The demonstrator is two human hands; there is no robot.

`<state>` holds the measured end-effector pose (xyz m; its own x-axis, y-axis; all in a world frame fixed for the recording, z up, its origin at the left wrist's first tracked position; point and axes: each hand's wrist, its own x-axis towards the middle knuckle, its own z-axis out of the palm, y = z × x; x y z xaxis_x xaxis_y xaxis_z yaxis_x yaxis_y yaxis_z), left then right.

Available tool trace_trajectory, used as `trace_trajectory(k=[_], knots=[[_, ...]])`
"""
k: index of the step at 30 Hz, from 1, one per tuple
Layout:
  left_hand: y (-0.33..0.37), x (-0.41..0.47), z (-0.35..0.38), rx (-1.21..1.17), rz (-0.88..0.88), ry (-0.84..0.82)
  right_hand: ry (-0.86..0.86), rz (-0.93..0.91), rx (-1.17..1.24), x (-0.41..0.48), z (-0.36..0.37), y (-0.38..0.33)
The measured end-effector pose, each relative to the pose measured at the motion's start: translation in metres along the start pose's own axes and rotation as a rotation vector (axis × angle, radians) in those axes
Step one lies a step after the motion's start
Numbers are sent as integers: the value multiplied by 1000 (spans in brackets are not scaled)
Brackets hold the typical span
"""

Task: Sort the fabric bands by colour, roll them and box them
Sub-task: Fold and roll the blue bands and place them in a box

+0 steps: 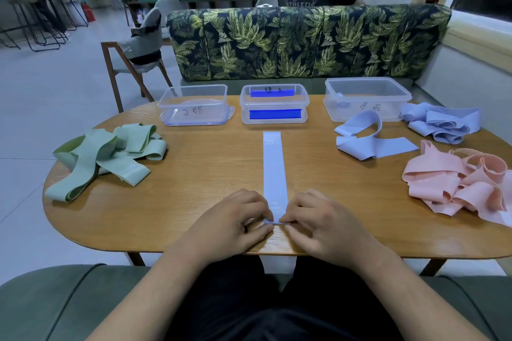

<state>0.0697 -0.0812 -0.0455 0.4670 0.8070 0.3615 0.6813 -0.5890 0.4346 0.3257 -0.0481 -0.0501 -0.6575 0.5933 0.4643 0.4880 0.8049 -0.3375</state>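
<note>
The first turn of the roll is judged to be the step in hand, and most of the risk lies here. If the near end is folded crookedly, the roll would be expected to wander to one side and come out coned rather than square. If the pinch is slackened, the stretchy-looking fabric could spring flat again. The far end lies free, so the strip might be dragged askew toward the lower edge of the frame as it is wound.

The blue band point(274, 174) is laid flat and straight on the counter point(199, 196) at the centre of the frame, running from just below the middle box point(274, 99) down to the hands. Its near end is pinched from either side by the left hand point(235, 219) and the right hand point(318, 219), with fingers curled and fingertips pressed onto its corners. Whether a fold has been started under the fingertips cannot be told, as that spot is blurred. The band is pale, smooth and even in width, with a white "20" printed near its far end.

A heap of green bands point(105, 155) is seen at the left, a heap of blue bands point(440, 124) at the upper right, and pink bands point(465, 185) at the right edge. The left box point(194, 113) and right box point(365, 108) flank the middle one.
</note>
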Motion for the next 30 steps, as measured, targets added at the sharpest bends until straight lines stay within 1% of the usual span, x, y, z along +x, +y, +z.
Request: trace_trajectory(k=[6, 12, 16, 19, 23, 28, 30], knots=[[1, 4, 3, 41, -45, 56, 9, 75, 21, 3, 2, 2], [-1, 11, 2, -35, -79, 53, -13, 97, 41, 5, 1, 3], [0, 11, 2, 8, -17, -4, -4, 112, 90, 6, 0, 4], [-1, 10, 3, 49, 2, -25, -16, 105, 93, 5, -1, 4], [0, 8, 3, 50, -4, -12, 4, 84, 23, 3, 1, 4], [1, 5, 2, 40, -17, 8, 10, -53, -29, -1, 2, 5], [1, 4, 3, 40, -27, 27, 12, -47, -26, 0, 2, 5]])
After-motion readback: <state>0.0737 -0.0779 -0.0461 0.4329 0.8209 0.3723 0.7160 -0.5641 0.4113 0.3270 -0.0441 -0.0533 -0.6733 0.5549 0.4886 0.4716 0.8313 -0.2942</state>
